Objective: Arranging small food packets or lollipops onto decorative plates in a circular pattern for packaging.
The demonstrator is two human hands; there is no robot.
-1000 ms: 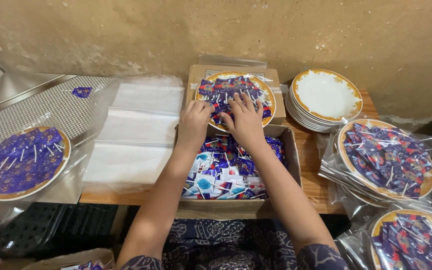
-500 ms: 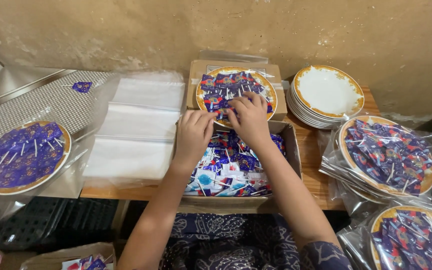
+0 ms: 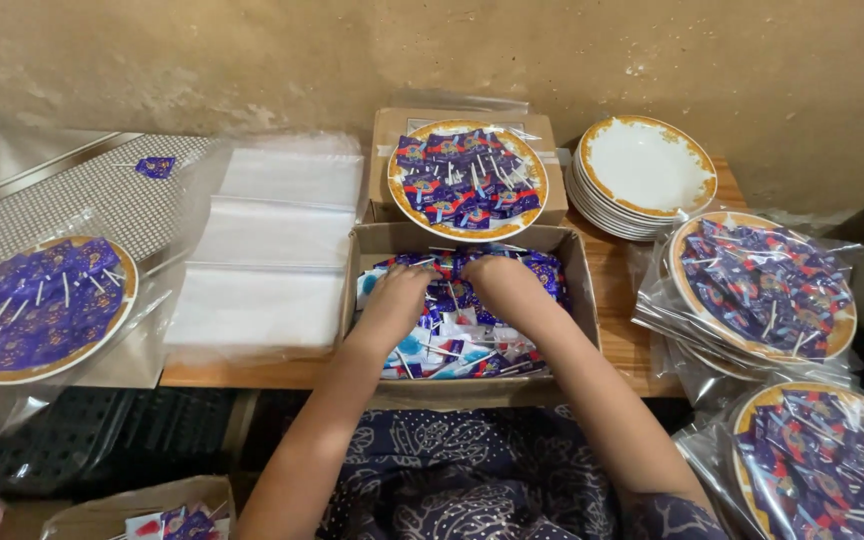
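1. Head view: both hands are down inside the open brown cardboard box (image 3: 577,290) of small purple, blue and white wrapped lollipops (image 3: 452,345), which sits at the near edge of the wooden table (image 3: 617,335), straight in front of the person.
2. The left hand (image 3: 397,300) lies palm down on the left part of the heap, fingers curled into the wrappers. Whether it has closed on any piece cannot be told; the fingertips are buried.
3. The right hand (image 3: 500,282) rests on the far-right part of the heap, fingers bent downward. Its grip is likewise hidden.
4. The box's long axis runs left to right. The sweets lie jumbled; their white sticks point in no common direction.
5. Just beyond the box, a gold-rimmed white plate loaded with the same sweets (image 3: 467,180) rests on a closed flat cardboard carton (image 3: 382,150), judged to be raised there for easy reach.
6. A stack of empty gold-rimmed white plates (image 3: 647,170) stands to the right, near the wall.
7. Clear plastic bags, laid flat (image 3: 272,240), lie left of the box.
8. Filled plates already in clear bags sit at far left (image 3: 42,305) and right (image 3: 762,290), apart from the work zone.
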